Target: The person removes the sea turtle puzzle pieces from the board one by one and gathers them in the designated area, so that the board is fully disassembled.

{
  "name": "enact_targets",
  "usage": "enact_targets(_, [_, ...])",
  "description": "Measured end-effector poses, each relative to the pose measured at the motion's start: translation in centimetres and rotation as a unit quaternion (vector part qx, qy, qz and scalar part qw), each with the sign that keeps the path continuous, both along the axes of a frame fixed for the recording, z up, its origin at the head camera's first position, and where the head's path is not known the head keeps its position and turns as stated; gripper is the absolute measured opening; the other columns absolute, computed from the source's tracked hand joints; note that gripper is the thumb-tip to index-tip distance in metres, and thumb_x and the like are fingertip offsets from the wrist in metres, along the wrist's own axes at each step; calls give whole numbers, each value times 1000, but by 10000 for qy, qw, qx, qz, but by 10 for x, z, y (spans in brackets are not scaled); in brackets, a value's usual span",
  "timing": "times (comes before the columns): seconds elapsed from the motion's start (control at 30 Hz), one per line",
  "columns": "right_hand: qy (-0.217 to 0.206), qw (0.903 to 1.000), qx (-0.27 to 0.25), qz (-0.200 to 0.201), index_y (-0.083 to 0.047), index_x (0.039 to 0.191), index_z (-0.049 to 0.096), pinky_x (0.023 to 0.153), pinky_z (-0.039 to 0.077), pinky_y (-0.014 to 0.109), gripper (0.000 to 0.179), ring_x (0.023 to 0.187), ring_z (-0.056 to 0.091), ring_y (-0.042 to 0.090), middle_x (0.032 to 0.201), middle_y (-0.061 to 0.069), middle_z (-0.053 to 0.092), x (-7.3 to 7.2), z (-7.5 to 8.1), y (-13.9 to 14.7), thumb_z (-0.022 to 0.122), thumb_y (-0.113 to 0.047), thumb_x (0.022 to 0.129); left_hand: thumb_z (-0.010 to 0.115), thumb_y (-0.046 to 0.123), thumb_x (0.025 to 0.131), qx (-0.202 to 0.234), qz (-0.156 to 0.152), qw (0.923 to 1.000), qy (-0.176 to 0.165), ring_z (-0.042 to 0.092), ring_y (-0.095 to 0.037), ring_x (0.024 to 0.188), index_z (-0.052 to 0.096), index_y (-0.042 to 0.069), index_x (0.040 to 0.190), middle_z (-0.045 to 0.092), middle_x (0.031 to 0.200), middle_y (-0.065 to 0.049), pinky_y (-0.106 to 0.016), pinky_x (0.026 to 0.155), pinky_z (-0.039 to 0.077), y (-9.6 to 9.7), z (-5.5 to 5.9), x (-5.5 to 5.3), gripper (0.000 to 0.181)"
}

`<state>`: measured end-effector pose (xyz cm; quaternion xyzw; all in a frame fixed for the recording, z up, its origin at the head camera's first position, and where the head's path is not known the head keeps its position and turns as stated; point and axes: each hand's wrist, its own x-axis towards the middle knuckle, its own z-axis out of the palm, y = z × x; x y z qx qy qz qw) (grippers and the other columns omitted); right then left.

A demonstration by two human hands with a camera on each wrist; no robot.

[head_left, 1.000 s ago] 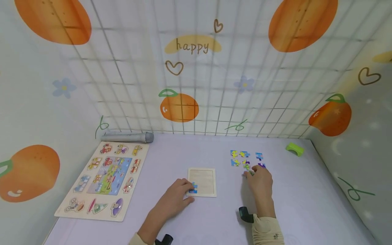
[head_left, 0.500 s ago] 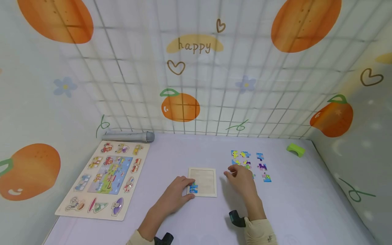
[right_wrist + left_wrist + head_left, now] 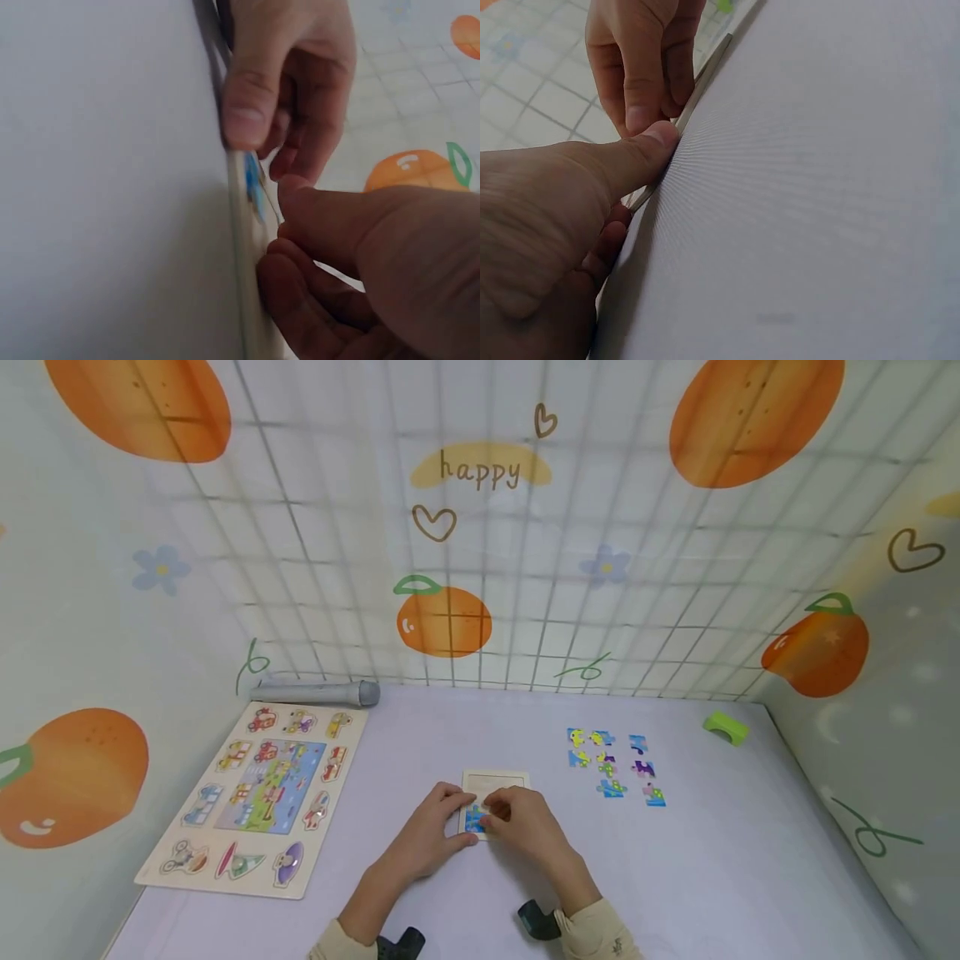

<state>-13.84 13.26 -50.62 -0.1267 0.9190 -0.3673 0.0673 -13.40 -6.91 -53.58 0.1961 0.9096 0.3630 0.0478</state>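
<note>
A small square wooden puzzle tray (image 3: 506, 774) lies on the table before me. Blue jigsaw pieces (image 3: 474, 821) sit in its near left corner. My left hand (image 3: 427, 831) holds the tray at that corner, its thumb (image 3: 656, 139) against the near edge and fingers along the left side. Over the tray, my right hand (image 3: 528, 827) pinches a small puzzle piece between thumb and fingertips; only a thin edge of it shows in the right wrist view. Its fingertips are right beside the blue pieces. Several loose pieces (image 3: 611, 787) lie in rows to the right.
A large wooden board (image 3: 176, 868) with vehicle pictures lies at the left. Behind it rests a grey microphone-like rod (image 3: 315, 694). A green arched block (image 3: 725, 727) stands at the back right. Printed cloth walls (image 3: 517, 552) close off the back and sides.
My right hand has moved left from the loose pieces to the tray, bringing a puzzle piece. My left hand has stayed at the tray's near left corner.
</note>
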Motion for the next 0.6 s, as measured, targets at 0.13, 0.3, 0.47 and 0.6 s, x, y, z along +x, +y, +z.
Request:
enact_targets(0.13, [89, 9999, 31, 63, -4, 109, 75, 70, 54, 22, 25, 81, 64, 10, 92, 1, 71, 1, -3, -4, 80, -16, 88, 83, 27, 87, 22, -3, 10000, 27, 53, -26, 132, 56, 2, 144, 49, 143, -8, -46, 111, 48, 0, 0, -1, 68])
enact_targets(0.3, [249, 9995, 141, 132, -5, 111, 76, 71, 54, 20, 27, 80, 63, 9, 92, 1, 68, 0, -6, -8, 81, -16, 88, 82, 31, 88, -356, -23, 9993, 139, 52, -28, 132, 53, -3, 145, 48, 147, -11, -46, 109, 49, 0, 1, -2, 73])
enact_targets(0.47, [373, 9991, 163, 126, -7, 110, 77, 70, 53, 20, 26, 80, 64, 9, 91, 0, 67, 1, -9, -12, 82, -17, 87, 82, 34, 87, -566, -29, 9981, 247, 51, -27, 130, 54, -1, 145, 50, 146, -10, -45, 106, 51, 0, 2, -2, 73])
enact_targets(0.6, [302, 9994, 138, 19, -8, 109, 77, 69, 52, 20, 23, 80, 64, 9, 90, -1, 66, 2, -9, -15, 81, -17, 88, 82, 35, 87, -605, -45, 9978, 283, 52, -27, 129, 55, -1, 144, 51, 146, -11, -45, 105, 51, 0, 3, 0, 73])
